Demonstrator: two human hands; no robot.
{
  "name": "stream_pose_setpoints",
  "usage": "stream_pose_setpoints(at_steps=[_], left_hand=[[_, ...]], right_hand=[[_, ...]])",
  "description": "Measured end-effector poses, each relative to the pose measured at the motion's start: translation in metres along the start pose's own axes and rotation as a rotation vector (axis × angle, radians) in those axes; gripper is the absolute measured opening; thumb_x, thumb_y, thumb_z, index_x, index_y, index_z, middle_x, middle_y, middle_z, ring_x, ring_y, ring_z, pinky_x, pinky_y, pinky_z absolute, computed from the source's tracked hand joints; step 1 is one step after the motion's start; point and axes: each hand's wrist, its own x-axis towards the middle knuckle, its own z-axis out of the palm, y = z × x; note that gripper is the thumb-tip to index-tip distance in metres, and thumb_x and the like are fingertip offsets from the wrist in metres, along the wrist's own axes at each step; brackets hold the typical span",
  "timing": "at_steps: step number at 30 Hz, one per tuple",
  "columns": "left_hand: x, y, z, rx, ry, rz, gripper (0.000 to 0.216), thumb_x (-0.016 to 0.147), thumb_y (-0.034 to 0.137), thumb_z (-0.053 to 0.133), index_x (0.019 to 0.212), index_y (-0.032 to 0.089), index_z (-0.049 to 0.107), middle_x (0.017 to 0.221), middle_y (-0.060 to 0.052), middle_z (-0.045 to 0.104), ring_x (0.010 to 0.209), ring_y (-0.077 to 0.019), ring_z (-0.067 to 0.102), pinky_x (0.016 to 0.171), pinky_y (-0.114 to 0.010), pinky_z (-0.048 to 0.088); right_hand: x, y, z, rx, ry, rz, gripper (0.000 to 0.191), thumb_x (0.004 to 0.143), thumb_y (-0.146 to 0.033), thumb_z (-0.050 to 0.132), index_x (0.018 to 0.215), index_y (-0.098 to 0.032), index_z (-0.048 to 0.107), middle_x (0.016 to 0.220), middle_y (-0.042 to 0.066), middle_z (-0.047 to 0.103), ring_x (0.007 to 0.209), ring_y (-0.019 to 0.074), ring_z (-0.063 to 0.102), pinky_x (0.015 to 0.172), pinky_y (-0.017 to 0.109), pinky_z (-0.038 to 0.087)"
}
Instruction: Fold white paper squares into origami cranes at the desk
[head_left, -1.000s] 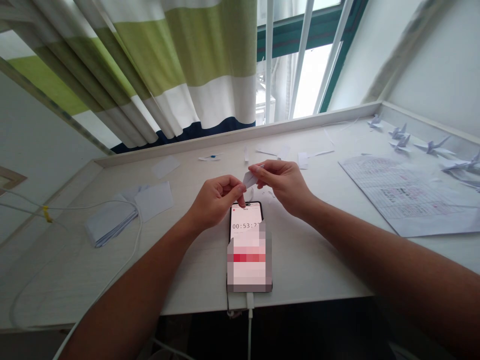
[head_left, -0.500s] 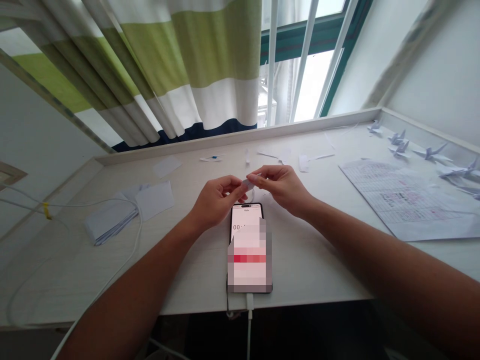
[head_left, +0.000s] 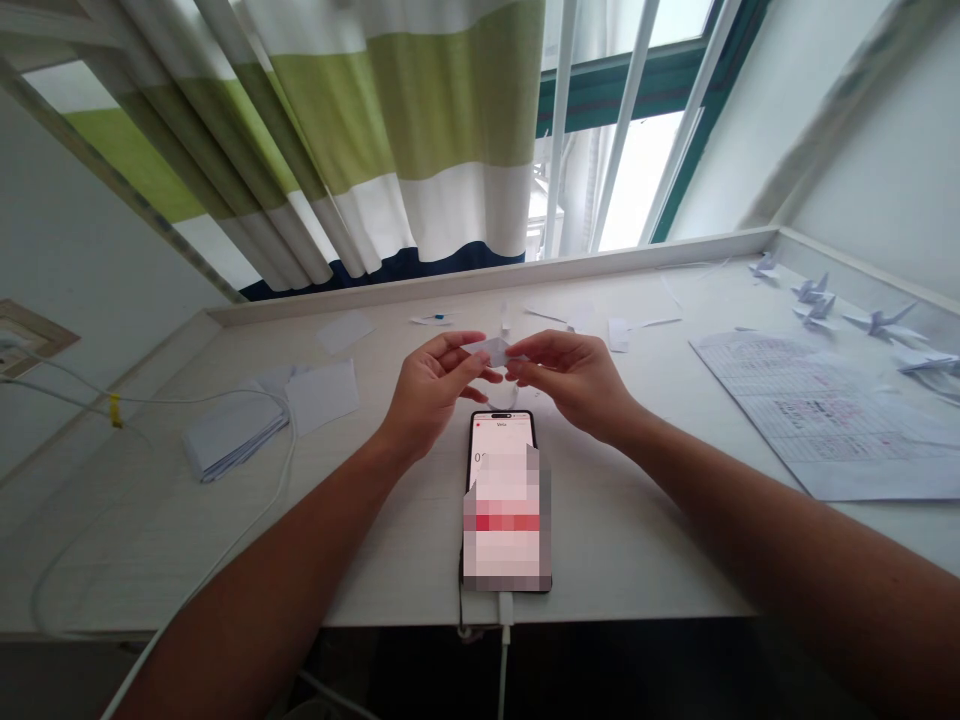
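Note:
A small folded piece of white paper (head_left: pixel 495 350) is held up between my two hands, above the top end of a phone. My left hand (head_left: pixel 437 390) pinches its left side between thumb and fingers. On the right side, the thumb and fingertips of my right hand (head_left: pixel 574 380) close on the paper's edge. The fingers hide part of the folds. Just below the hands, the phone (head_left: pixel 501 475) lies flat on the white desk (head_left: pixel 405 560), its screen lit and partly blurred out.
Several folded paper cranes (head_left: pixel 881 320) stand at the far right, behind a large printed sheet (head_left: pixel 832 410). A stack of paper (head_left: pixel 232 435) lies on the left, crossed by a white cable (head_left: pixel 289 450). Paper scraps (head_left: pixel 619 335) lie along the back. A charging cable (head_left: pixel 505 640) hangs from the phone.
My hands have moved slightly apart, and more of the folded paper shows between them. My right fingers have shifted to the paper's right edge. The whole view has shifted a little.

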Motion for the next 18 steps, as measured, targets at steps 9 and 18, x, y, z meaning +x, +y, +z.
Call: stream_pose_setpoints(at_steps=[9, 18], left_hand=[[-0.0022, -0.0057, 0.0015, 0.157, 0.019, 0.175, 0.029, 0.088, 0.027, 0.074, 0.106, 0.021, 0.052, 0.08, 0.003, 0.067, 0.074, -0.0138, 0.071, 0.07, -0.029, 0.063], [-0.0046, -0.0041, 0.003, 0.128, -0.023, 0.113, 0.045, 0.088, 0.033, 0.077, 0.124, 0.024, 0.052, 0.086, 0.001, 0.072, 0.079, -0.0161, 0.072, 0.067, -0.026, 0.057]], right_hand=[[-0.006, 0.0018, 0.0043, -0.169, -0.099, -0.002, 0.033, 0.088, -0.043, 0.08, 0.109, -0.02, 0.069, 0.092, 0.004, 0.076, 0.079, 0.0192, 0.076, 0.077, 0.038, 0.063], [-0.0062, 0.0041, 0.004, -0.144, -0.108, -0.009, 0.036, 0.093, -0.045, 0.075, 0.12, -0.021, 0.071, 0.088, 0.003, 0.077, 0.077, 0.0187, 0.076, 0.073, 0.036, 0.062]])
